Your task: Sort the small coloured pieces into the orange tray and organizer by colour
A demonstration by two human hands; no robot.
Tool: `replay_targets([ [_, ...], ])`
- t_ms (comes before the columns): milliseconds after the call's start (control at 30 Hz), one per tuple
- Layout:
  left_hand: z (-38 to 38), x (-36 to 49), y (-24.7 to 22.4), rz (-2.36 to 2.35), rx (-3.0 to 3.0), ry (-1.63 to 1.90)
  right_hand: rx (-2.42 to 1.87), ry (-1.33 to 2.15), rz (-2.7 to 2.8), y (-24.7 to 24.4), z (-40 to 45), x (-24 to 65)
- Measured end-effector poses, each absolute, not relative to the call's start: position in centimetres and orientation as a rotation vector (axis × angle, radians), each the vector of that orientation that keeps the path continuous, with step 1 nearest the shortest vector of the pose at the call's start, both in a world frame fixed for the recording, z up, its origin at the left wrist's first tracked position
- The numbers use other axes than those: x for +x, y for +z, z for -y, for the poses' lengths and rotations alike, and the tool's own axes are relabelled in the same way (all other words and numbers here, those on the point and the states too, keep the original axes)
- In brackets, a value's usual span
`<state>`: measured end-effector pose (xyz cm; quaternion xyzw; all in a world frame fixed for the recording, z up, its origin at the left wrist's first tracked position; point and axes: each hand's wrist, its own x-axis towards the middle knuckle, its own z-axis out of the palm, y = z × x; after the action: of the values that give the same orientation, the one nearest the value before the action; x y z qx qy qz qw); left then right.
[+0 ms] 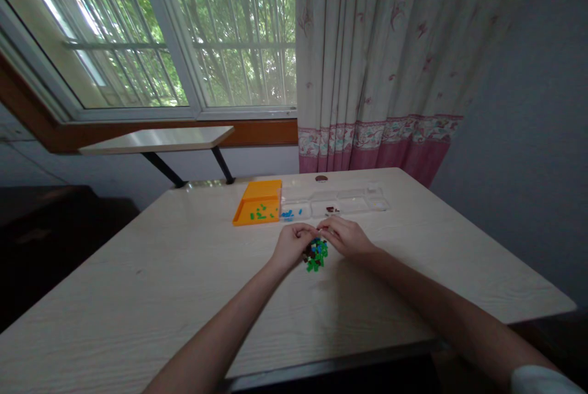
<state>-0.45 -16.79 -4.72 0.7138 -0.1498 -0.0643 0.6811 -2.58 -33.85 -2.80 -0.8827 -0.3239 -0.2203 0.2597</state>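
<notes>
A small pile of green, blue and brown pieces (316, 254) lies on the table between my hands. My left hand (292, 244) is at the pile's left edge, its fingers closed together near the top of the pile. Opposite it, my right hand (345, 236) has thumb and fingers pinched just above the pile's upper right. The fingertips of both hands nearly meet; whatever they hold is too small to make out. Behind them, an orange tray (257, 189) holds green pieces, and a clear compartment tray (353, 204) holds blue pieces at left and dark brown ones nearer its middle.
A round brown object (321, 179) lies near the table's back edge. At the back left, a raised shelf (165, 140) stands on black supports. The pale wooden table (138, 296) reaches to a window and a curtain (376, 75).
</notes>
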Motion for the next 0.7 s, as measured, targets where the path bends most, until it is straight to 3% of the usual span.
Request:
replay_targets([
  [700,16.69,-0.56,-4.67,0.405,1.598,-0.145,-2.323,-0.831,0.917,-3.15,33.89,-2.31],
])
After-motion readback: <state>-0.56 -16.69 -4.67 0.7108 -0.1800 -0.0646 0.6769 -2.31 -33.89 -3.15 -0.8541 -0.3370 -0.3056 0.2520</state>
